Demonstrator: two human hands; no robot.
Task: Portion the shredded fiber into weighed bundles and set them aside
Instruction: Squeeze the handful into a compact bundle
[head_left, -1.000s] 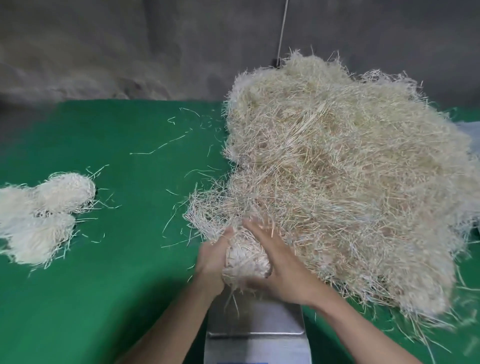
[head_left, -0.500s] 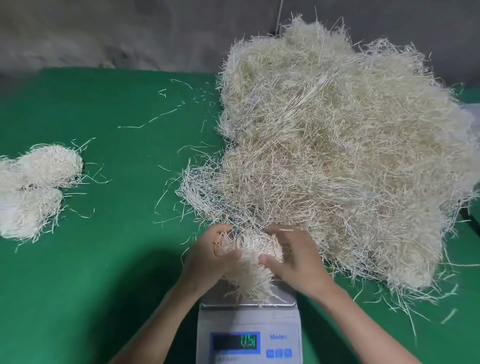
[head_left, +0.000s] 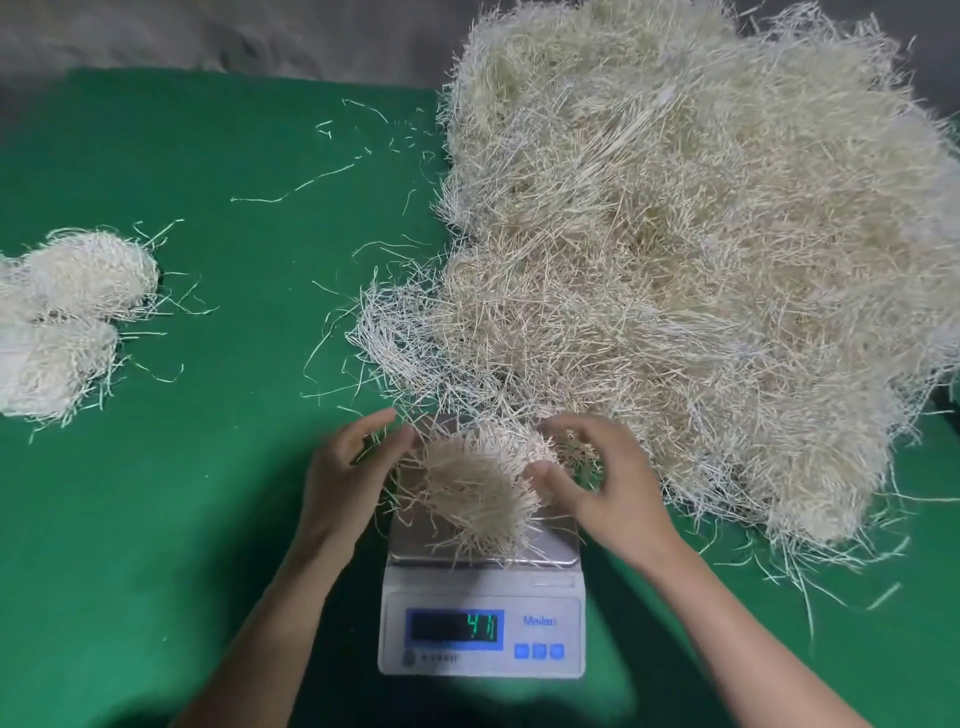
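On the scale (head_left: 483, 584) sits my bundle (head_left: 470, 488). Left hand (head_left: 347, 467), right hand (head_left: 608, 480): fingers wide, empty. I must not press down.

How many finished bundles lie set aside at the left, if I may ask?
2: the far bundle and the near bundle, side by side on the green cloth; the frame edge may hide more.
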